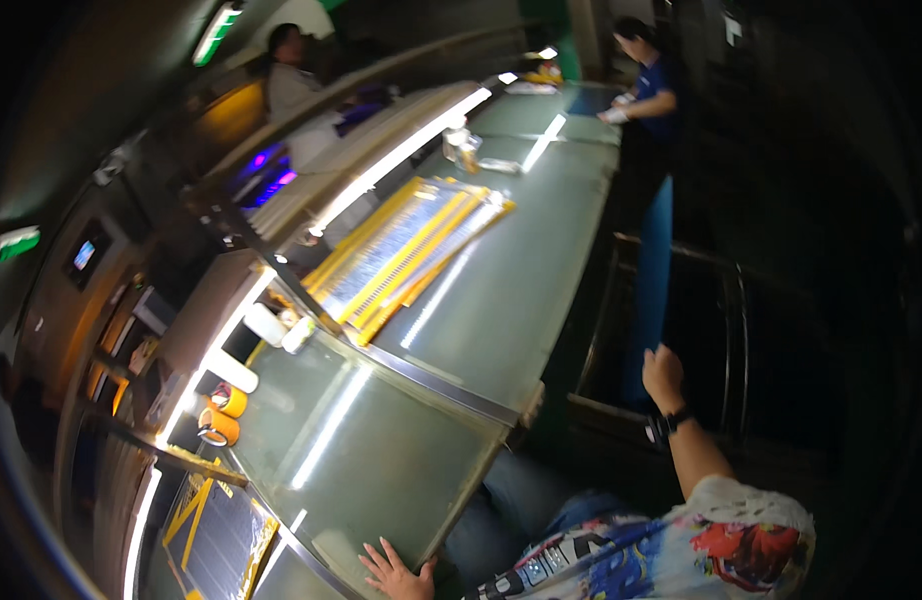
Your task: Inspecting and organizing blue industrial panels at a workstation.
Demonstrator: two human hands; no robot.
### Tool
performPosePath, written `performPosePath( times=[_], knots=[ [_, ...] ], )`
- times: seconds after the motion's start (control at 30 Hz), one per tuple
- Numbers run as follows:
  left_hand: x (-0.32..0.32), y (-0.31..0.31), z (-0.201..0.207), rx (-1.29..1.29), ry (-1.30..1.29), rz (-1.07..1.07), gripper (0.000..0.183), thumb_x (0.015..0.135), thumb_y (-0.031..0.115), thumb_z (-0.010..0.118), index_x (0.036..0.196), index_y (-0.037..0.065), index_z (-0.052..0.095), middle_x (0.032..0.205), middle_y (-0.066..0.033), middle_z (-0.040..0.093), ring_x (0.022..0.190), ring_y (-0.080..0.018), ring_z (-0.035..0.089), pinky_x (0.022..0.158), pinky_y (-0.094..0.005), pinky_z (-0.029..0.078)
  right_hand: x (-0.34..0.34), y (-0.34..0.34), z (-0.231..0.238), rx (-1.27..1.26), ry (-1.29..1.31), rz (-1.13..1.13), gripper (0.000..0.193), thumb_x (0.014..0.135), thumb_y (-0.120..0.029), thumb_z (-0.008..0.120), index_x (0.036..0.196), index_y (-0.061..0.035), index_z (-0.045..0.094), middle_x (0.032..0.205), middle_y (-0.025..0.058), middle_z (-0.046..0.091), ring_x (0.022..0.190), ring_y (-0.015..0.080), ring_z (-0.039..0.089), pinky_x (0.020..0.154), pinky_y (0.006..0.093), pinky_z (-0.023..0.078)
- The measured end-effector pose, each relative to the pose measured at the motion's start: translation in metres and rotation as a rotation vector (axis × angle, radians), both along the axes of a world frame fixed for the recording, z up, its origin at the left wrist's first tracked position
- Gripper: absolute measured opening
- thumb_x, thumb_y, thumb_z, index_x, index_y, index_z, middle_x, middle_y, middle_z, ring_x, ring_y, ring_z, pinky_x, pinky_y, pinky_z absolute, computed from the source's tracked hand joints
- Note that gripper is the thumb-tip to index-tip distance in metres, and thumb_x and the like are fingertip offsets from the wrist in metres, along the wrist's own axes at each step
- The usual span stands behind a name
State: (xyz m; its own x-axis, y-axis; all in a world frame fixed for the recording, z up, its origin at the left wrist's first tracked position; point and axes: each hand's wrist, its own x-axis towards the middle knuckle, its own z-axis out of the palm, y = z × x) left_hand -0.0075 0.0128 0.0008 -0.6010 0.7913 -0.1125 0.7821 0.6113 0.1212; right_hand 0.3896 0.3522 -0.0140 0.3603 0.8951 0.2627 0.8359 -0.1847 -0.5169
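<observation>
My right hand [664,378], a dark band at its wrist, is closed on the lower edge of a thin blue sheet [655,265]. The sheet stands nearly upright at the right of the table, seen almost edge-on, beside a metal-framed rack [733,330]. Its lower part fades into the dark. My left hand [393,573] rests with spread fingers at the near edge of the greenish glass-like tabletop [411,450]. Nothing shows in that hand.
Yellow-edged flat frames [411,265] lie stacked farther along the table. Another yellow-taped panel [221,540] lies at near left. Orange tape rolls [219,427] and a white roll [233,371] stand by the lamps. A co-worker [653,85] handles a dark sheet at the far end.
</observation>
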Motion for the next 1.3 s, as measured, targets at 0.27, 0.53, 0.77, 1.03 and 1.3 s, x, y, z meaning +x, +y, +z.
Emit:
performPosePath(
  times=[0.27, 0.53, 0.77, 1.03, 1.3],
  knots=[
    [-0.001, 0.013, -0.012, 0.125, -0.03, 0.088, 0.101, 0.064, 0.033, 0.078, 0.146, 0.011, 0.023, 0.153, -0.0153, 0.013, 0.14, -0.039, 0.009, 0.104, -0.0668, 0.014, 0.003, 0.01, 0.031, 0.032, -0.02, -0.065, 0.032, 0.088, -0.023, 0.053, 0.101, 0.0054, 0.06, 0.085, 0.0252, 0.064, 0.083, 0.0412, 0.063, 0.075, 0.0477, 0.05],
    [-0.004, -0.001, -0.014, 0.032, -0.028, 0.119, 0.102, 0.065, 0.032, 0.076, 0.148, 0.016, 0.019, 0.154, -0.0129, 0.011, 0.141, -0.039, 0.008, 0.103, -0.0679, 0.014, -0.011, -0.007, 0.026, -0.091, -0.018, -0.099, 0.028, 0.088, -0.022, 0.052, 0.097, 0.0036, 0.06, 0.085, 0.0246, 0.065, 0.084, 0.0403, 0.063, 0.076, 0.047, 0.05],
    [-0.005, 0.002, -0.016, 0.051, -0.022, 0.104, 0.103, 0.064, 0.033, 0.077, 0.148, 0.018, 0.019, 0.154, -0.0123, 0.011, 0.141, -0.039, 0.008, 0.102, -0.0686, 0.013, -0.022, 0.001, 0.011, -0.082, 0.013, -0.096, 0.026, 0.089, -0.021, 0.051, 0.092, 0.0025, 0.06, 0.084, 0.0236, 0.065, 0.083, 0.0408, 0.063, 0.076, 0.0473, 0.05],
    [-0.001, 0.006, -0.009, 0.06, -0.03, 0.129, 0.103, 0.062, 0.031, 0.078, 0.147, 0.013, 0.021, 0.153, -0.0136, 0.012, 0.141, -0.0386, 0.008, 0.103, -0.0679, 0.013, -0.033, 0.0, 0.008, -0.129, -0.028, -0.056, 0.025, 0.088, -0.021, 0.052, 0.09, 0.0021, 0.06, 0.083, 0.0238, 0.065, 0.082, 0.0404, 0.063, 0.076, 0.0474, 0.049],
    [0.006, 0.009, 0.02, -0.016, -0.023, 0.032, 0.096, 0.07, 0.036, 0.074, 0.146, 0.008, 0.021, 0.148, -0.0272, 0.016, 0.135, -0.0464, 0.018, 0.107, -0.0562, 0.023, -0.034, 0.003, 0.009, -0.201, -0.062, -0.051, 0.023, 0.087, -0.022, 0.052, 0.086, 0.0002, 0.059, 0.081, 0.0228, 0.065, 0.078, 0.039, 0.064, 0.071, 0.0468, 0.051]
  ],
)
